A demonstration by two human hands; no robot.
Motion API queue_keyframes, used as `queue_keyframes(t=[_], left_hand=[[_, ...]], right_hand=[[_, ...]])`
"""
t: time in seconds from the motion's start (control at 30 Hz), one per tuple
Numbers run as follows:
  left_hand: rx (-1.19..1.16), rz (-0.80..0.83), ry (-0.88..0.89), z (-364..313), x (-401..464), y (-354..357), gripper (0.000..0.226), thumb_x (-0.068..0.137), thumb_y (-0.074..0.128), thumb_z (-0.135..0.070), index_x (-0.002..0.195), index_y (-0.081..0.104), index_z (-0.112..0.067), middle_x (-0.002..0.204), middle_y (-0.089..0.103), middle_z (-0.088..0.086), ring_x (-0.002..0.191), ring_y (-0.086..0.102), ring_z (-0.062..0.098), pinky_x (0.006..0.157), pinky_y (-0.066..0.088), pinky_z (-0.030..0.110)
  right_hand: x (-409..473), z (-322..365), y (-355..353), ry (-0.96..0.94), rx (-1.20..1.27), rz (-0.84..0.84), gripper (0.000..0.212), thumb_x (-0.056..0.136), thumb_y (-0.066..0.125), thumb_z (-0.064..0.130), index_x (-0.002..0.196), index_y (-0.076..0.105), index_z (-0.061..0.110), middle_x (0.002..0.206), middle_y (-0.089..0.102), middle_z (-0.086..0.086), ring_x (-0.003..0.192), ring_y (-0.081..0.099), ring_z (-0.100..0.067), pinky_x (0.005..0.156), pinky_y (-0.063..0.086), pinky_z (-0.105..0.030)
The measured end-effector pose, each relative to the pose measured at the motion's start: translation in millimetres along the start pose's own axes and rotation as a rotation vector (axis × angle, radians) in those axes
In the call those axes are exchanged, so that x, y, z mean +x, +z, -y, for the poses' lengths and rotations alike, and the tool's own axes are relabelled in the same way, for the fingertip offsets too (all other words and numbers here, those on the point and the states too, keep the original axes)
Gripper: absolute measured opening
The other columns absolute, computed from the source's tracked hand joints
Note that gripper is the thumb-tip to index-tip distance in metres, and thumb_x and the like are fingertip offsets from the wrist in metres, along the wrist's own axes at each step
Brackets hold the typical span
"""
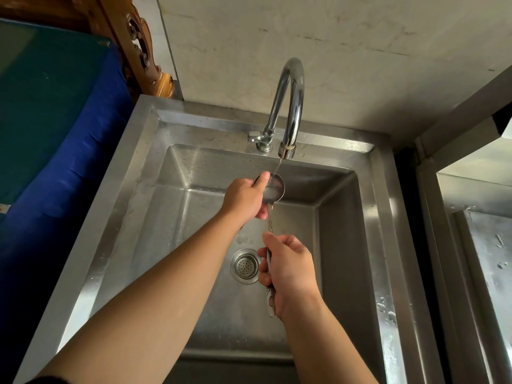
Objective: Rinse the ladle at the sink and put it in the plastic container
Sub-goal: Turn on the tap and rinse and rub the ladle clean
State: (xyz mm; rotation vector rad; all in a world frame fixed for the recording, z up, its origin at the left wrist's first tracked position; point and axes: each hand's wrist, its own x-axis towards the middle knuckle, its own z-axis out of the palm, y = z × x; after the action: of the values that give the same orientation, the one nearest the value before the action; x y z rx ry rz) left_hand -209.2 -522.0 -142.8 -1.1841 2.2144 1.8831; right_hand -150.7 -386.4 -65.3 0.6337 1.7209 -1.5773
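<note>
I stand at a big metal sink [133,189] with a deep square bowl. On my left is a blue cover [55,134] over something tall, and on my right is part of a second metal basin [482,245] with wet drops on it. A curved shiny tap [291,101] rises from the far rim of the sink, and a thin stream of water [278,166] runs down from its tip. I hold the ladle [274,187] over the bowl, with its round cup at the far end, right under the water. My left hand [246,198] is closed around the cup, with my thumb on its rim. My right hand [291,270] is nearer to me and wrapped tight around the long handle. The round drain [245,266] with little holes sits in the floor of the sink, just left of my right hand.
</note>
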Motion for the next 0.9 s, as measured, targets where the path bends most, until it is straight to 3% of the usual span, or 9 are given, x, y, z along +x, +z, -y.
queue_keyframes(t=[0.1,0.23,0.4,0.53,0.63,0.73,0.8,0.9], left_hand=[[0.007,-0.017,-0.007,-6.0,0.1,0.5,0.067,0.084,0.061,-0.069,0.059,0.066,-0.007,0.04,0.065,0.007,0.033,0.062,0.016,0.035,0.046,0.018],[0.1,-0.001,-0.032,-9.1,0.1,-2.1,0.062,0.064,0.08,-0.068,0.066,0.07,-0.007,0.04,0.064,0.002,0.034,0.061,0.009,0.038,0.043,0.016],[0.123,0.058,-0.035,-9.9,3.9,-7.0,0.046,0.062,0.092,-0.043,0.076,0.071,-0.005,0.055,0.07,0.003,0.043,0.062,0.011,0.047,0.049,0.021],[0.116,0.1,0.0,-9.6,8.9,-9.8,0.021,0.089,0.075,-0.026,0.086,0.072,-0.005,0.055,0.072,0.005,0.042,0.065,0.009,0.044,0.051,0.019],[0.139,0.18,-0.001,-10.1,11.3,-9.5,0.023,0.101,0.056,-0.024,0.094,0.068,-0.006,0.073,0.078,0.016,0.051,0.07,0.015,0.053,0.056,0.026],[0.114,0.199,-0.004,-11.4,10.5,-7.0,0.03,0.106,0.044,-0.028,0.092,0.061,-0.008,0.077,0.078,0.024,0.046,0.067,0.018,0.049,0.055,0.025],[0.109,0.176,0.003,-12.8,8.8,-2.9,0.04,0.108,0.037,-0.036,0.088,0.059,-0.009,0.071,0.077,0.022,0.042,0.064,0.018,0.047,0.053,0.024],[0.149,0.127,0.03,-13.0,4.2,2.9,0.059,0.107,0.029,-0.044,0.071,0.059,-0.009,0.046,0.069,0.009,0.033,0.06,0.014,0.039,0.045,0.017]], right_hand=[[-1.0,-1.9,0.8,-0.009,0.002,-0.004,0.018,0.093,0.063,0.018,0.08,0.055,0.009,0.066,0.058,-0.009,0.03,0.04,-0.009,0.031,0.027,-0.016],[4.1,-0.2,2.4,-0.014,0.015,0.002,0.016,0.092,0.064,0.014,0.081,0.056,0.006,0.067,0.059,-0.01,0.031,0.041,-0.009,0.032,0.03,-0.018],[14.6,5.2,2.8,0.0,0.001,0.011,0.015,0.09,0.067,0.016,0.082,0.059,0.006,0.067,0.061,-0.01,0.032,0.042,-0.01,0.032,0.032,-0.018],[18.9,8.5,-0.5,0.031,0.029,0.018,0.015,0.09,0.068,0.015,0.082,0.058,0.007,0.066,0.06,-0.01,0.03,0.041,-0.009,0.03,0.03,-0.016],[21.3,9.0,-3.8,0.05,0.051,0.017,0.015,0.09,0.068,0.015,0.083,0.057,0.008,0.065,0.06,-0.009,0.029,0.041,-0.009,0.029,0.029,-0.015],[22.5,8.0,-5.5,0.041,0.056,0.012,0.016,0.09,0.068,0.016,0.081,0.056,0.009,0.066,0.061,-0.01,0.032,0.042,-0.01,0.03,0.029,-0.017],[21.8,6.6,-5.5,0.029,0.046,0.003,0.017,0.09,0.068,0.017,0.079,0.056,0.01,0.065,0.062,-0.009,0.033,0.042,-0.01,0.031,0.03,-0.018],[19.0,4.4,-4.5,0.004,0.028,-0.011,0.018,0.09,0.067,0.019,0.078,0.056,0.011,0.06,0.061,-0.005,0.031,0.04,-0.01,0.031,0.029,-0.017]])
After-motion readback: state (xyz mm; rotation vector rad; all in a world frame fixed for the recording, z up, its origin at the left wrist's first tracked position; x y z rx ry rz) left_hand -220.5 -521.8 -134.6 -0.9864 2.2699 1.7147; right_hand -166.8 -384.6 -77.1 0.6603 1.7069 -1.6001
